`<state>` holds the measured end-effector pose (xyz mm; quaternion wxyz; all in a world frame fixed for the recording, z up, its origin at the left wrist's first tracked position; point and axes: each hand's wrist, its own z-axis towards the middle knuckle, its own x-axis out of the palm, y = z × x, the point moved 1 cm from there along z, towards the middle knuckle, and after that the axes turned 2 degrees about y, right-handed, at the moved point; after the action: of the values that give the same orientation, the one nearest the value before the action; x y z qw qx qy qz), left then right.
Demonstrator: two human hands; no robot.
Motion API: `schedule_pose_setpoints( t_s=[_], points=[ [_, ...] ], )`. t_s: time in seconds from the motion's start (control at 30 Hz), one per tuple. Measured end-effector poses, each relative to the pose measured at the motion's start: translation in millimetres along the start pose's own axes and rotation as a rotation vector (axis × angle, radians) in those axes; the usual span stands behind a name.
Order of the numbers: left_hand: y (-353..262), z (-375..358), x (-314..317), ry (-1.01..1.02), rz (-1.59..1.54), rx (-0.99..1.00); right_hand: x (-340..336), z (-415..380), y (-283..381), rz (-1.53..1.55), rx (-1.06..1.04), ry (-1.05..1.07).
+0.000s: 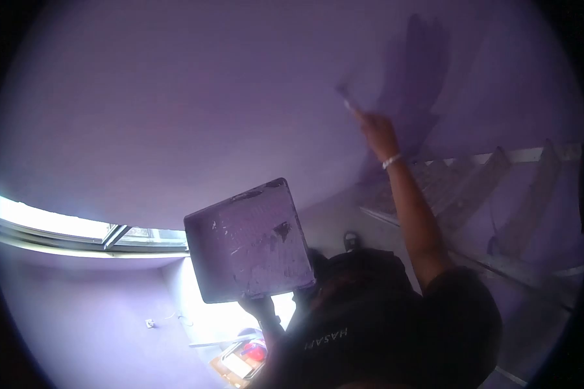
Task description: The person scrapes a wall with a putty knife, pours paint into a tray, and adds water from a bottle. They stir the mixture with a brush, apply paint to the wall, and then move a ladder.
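Note:
A paintbrush (pixel 346 97), slightly blurred, sticks out from my right hand (pixel 378 134), whose fingers are closed around its handle. The brush's bristle end points up and left, close to the purple wall (pixel 240 97). A white band circles my right wrist. Lower and to the left, my left hand (pixel 258 303) grips a paint tray (pixel 250 243) from its bottom edge; the tray hides most of the fingers. Purple paint coats the tray's inside, with dark bare patches near the upper rim and right side.
A long window (pixel 52 217) lets in bright light on the left. Below it is a wall socket (pixel 150 323). Red and brown items (pixel 243 360) lie at the bottom. To the right runs a pale stair-like ledge (pixel 525 154) with slanted shadows.

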<state>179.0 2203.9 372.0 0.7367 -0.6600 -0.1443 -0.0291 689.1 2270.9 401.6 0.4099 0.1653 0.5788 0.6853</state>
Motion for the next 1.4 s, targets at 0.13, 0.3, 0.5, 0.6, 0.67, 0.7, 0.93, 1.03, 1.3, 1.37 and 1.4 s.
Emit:
schedule_pose_setpoints(
  t_s=[0.13, 0.3, 0.5, 0.6, 0.67, 0.7, 0.93, 1.03, 1.3, 1.37, 1.4],
  points=[
    [42.3, -1.5, -41.4, -0.171, -0.011, -0.021, -56.1, 12.8, 72.7, 0.259, -0.017, -0.058],
    [-10.6, -14.7, 21.3, -0.134, -0.085, -0.112, -37.7, -4.8, -8.6, 0.022, -0.049, -0.066],
    [-12.3, -18.4, 17.2, 0.091, -0.2, -0.181, -31.2, -39.2, -163.6, -0.39, 0.069, 0.04],
    [-18.8, -20.8, 7.5, 0.039, 0.348, -0.073, -73.7, -4.2, -38.4, -0.364, -0.225, -0.002],
    [-25.1, -19.2, 7.9, 0.075, 0.587, -0.059, -109.5, 8.8, 65.4, 0.111, -0.069, -0.04],
    [-32.5, -20.1, 16.6, 0.045, 0.409, -0.128, -121.1, 7.6, 102.7, 0.336, 0.096, -0.015],
    [-11.5, -7.5, -12.0, 0.048, 0.502, 0.084, -84.0, -8.8, -19.2, -0.305, -0.093, -0.11],
    [-32.9, -5.4, 9.1, 0.008, -0.208, -0.219, -50.7, -47.9, -140.8, -0.361, 0.051, -0.076],
    [-28.2, -4.1, -3.4, 0.107, 0.477, -0.025, -132.0, 9.8, 94.9, 0.004, -0.237, -0.238],
    [-29.6, -4.3, -2.7, 0.136, 0.475, 0.0, -146.9, 6.2, 123.6, 0.41, 0.009, -0.151],
    [-29.4, -3.2, -4.2, 0.126, 0.491, 0.021, -140.9, 2.7, 116.1, 0.411, 0.004, -0.155]
  ],
)
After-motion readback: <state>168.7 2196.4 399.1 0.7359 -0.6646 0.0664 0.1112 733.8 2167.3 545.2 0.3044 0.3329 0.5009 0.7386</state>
